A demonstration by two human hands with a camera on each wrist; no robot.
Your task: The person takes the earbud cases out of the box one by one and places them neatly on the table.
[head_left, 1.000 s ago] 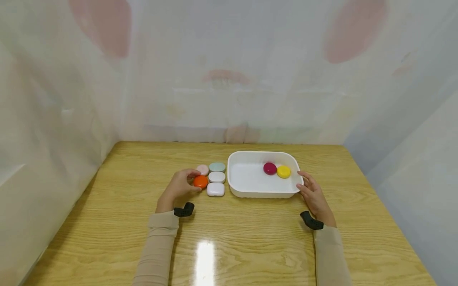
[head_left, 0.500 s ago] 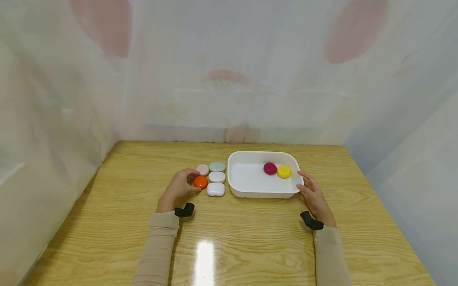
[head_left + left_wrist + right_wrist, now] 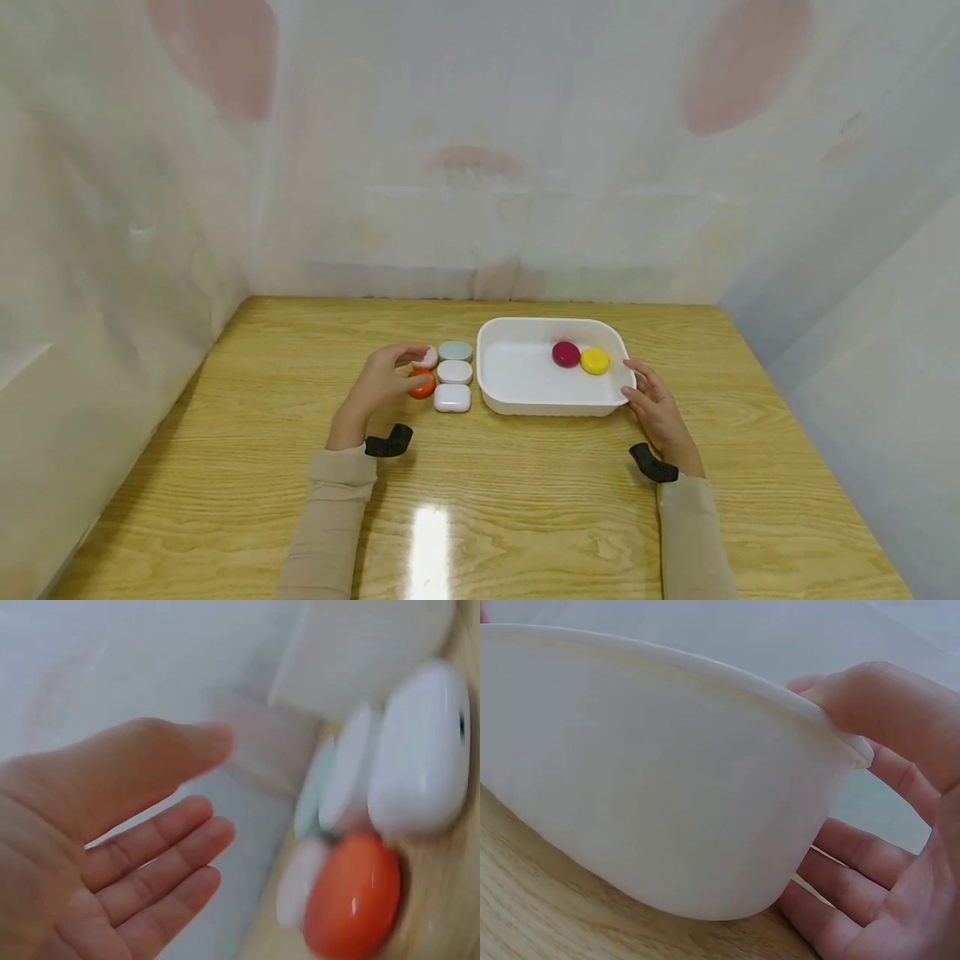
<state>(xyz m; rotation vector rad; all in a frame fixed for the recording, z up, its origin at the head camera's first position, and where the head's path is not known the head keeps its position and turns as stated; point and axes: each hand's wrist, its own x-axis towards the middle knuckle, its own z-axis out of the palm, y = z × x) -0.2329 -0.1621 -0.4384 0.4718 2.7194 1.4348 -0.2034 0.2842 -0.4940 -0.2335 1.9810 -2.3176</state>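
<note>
My left hand (image 3: pixel 378 385) hovers just above an orange round, glossy piece (image 3: pixel 422 384). In the left wrist view its thumb and fingers are spread apart with nothing between them. Beside the orange piece lie a pale pink round piece (image 3: pixel 427 358), a mint oval piece (image 3: pixel 455 351), a white oval piece (image 3: pixel 454 372) and a white earbud case (image 3: pixel 452 397), close together. My right hand (image 3: pixel 660 417) pinches the right rim of a white plastic basin (image 3: pixel 667 772), thumb over the edge and fingers against the outer wall. Inside are a dark red round piece (image 3: pixel 566 354) and a yellow one (image 3: pixel 595 361).
A wooden table (image 3: pixel 525 500) bears everything. Its back edge meets a pale curtain (image 3: pixel 480 233) with faded pink patches, and similar sheets hang at both sides. The basin stands immediately right of the grouped pieces.
My left hand has let go of the orange piece and risen slightly, its fingers now over the orange and pink pieces. The right hand and basin have stayed still.
</note>
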